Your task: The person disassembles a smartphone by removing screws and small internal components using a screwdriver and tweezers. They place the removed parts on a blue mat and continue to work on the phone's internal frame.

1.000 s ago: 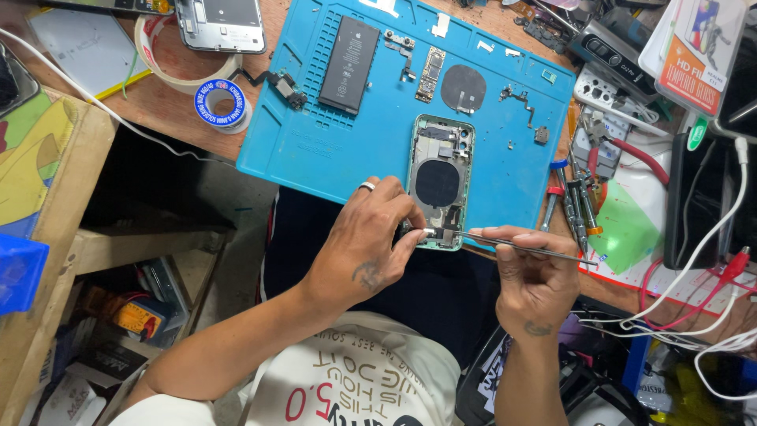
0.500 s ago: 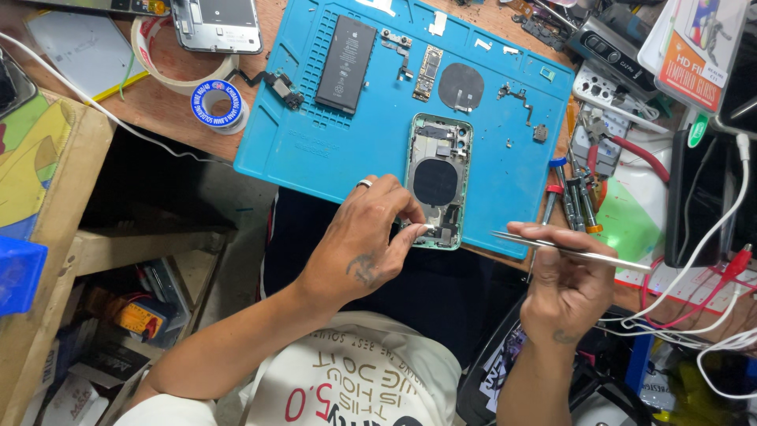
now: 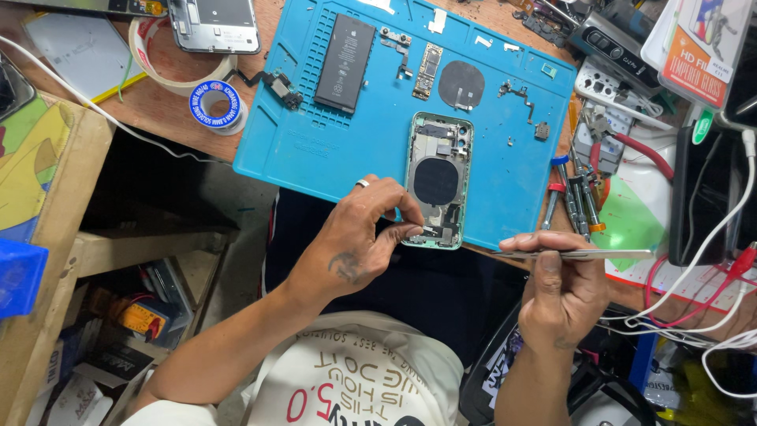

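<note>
Blue mat point(image 3: 355, 158) bears one phone shell point(image 3: 438, 180); left hand point(image 3: 359, 241) fingers pinch it, right hand point(image 3: 564, 288) fingers grip one tweezers point(image 3: 583, 254).

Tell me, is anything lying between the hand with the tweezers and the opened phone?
Nothing visible does. The right hand holds the tweezers off the edge of the blue mat, to the right of the opened phone. Only bare mat lies between them. The left hand pinches the phone's lower edge.
</note>
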